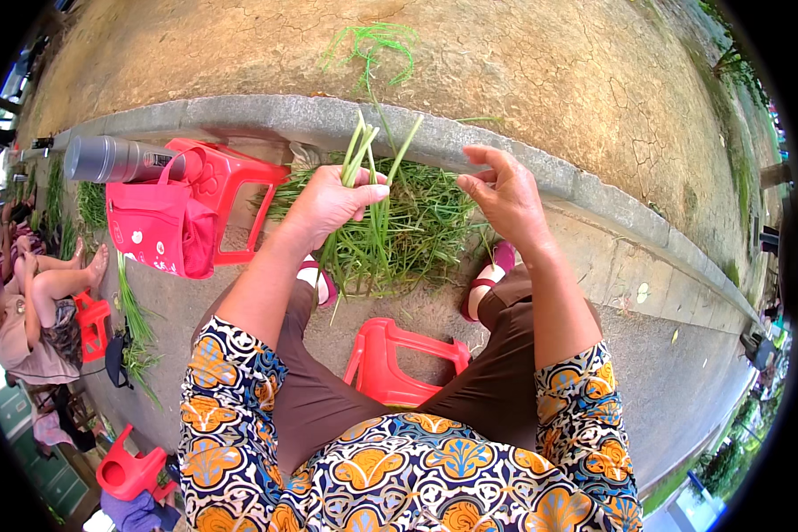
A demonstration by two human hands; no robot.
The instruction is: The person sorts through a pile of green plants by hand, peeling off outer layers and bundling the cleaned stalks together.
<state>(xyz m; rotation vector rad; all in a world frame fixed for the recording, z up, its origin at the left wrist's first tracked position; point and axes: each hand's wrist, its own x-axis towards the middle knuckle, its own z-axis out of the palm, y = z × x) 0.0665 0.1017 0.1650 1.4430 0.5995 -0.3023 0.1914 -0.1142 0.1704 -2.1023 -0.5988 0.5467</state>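
Note:
My left hand (340, 199) grips several thin green plant stalks (354, 149). Their pale cut ends point up past my fingers, and the leafy ends hang down. To the right, my right hand (502, 193) is raised with thumb and fingers apart, and I see nothing in it. Below both hands, a loose heap of long green leaves and stalks (432, 233) lies on the ground between my feet, against a concrete kerb (253, 114). A green feathery strand (379, 50) lies beyond the kerb.
On the left, a red plastic stool (266, 174) carries a grey tumbler (116, 159) and a pink bag (149, 226). Another red stool (372, 352) is under me. A seated person (33, 326) is at far left, near a bundle of green stalks (133, 312).

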